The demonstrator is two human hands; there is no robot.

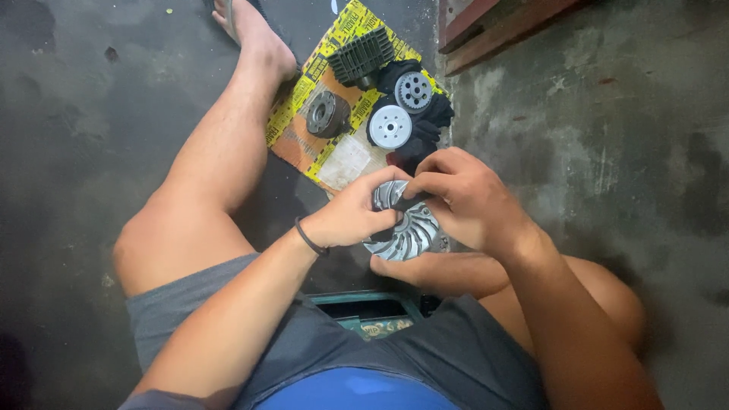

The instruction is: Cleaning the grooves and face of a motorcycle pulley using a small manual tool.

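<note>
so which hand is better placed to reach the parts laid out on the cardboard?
Probably the right hand: it sits on the far side of the finned metal disc, closest to the white pulley and toothed gear on the cardboard. The left hand sits nearer the body.

Stained grey concrete floor (592,152); a flattened yellow-edged cardboard sheet (304,91) lies directly on it, beside wooden planks (493,30).

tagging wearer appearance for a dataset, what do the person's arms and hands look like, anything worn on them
Both forearms are bare, with no sleeves reaching them. The left hand has a thin dark band around its wrist. The right hand shows no glove, ring, watch or band.
</note>
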